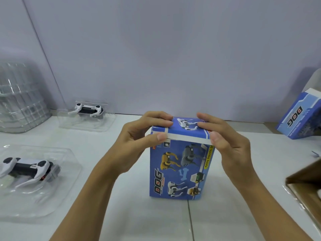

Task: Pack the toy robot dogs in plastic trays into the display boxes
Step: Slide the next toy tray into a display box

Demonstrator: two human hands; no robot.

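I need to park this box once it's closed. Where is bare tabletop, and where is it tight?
Bare table lies in front of the upright blue box, between the forearms, and behind the left hand toward the far tray. More lies right of the right hand, before the leaning box. The left edge is crowded by the near tray, the right by the brown carton.

Both hands atop upright display box
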